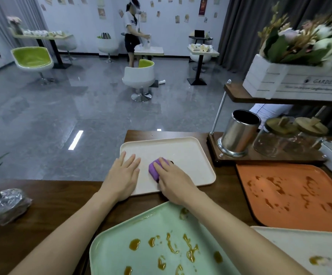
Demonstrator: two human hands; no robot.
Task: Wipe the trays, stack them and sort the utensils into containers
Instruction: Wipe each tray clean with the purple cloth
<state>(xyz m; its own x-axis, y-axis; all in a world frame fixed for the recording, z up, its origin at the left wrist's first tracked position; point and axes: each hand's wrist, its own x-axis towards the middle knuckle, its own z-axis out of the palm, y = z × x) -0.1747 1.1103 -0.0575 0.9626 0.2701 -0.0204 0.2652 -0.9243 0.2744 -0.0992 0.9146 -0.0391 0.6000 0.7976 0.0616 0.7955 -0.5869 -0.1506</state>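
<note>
Wiping of the cream tray [181,151] is the step in hand. This tray lies at the far edge of the tabletop, and its visible surface shows no stains.

Hand states:
- The left hand [124,173] lies flat, fingers straight, on the tray's near-left part and braces it. It grips nothing.
- The right hand [173,179] has its fingers curled over a purple sponge [154,168] and presses it onto the tray, just beside the left hand. The thumb is hidden.

Recommended procedure, judged from this layout:
1. Press down with the flat left hand so that the tray cannot slide toward the far edge.
2. Draw the sponge in overlapping straight passes from rim to rim, and include the corners.
3. Check the raised rim, where residue tends to collect.

Remaining work appears large. The green tray [121,261] at the near edge and the orange tray [292,175] toward the right edge both carry brown sauce smears. A fourth pale tray [292,243] at the near-right corner carries one smear. No trays are stacked. The metal container [238,133] stands on a wooden stand near the far-right corner; whether it holds utensils cannot be told.
</note>
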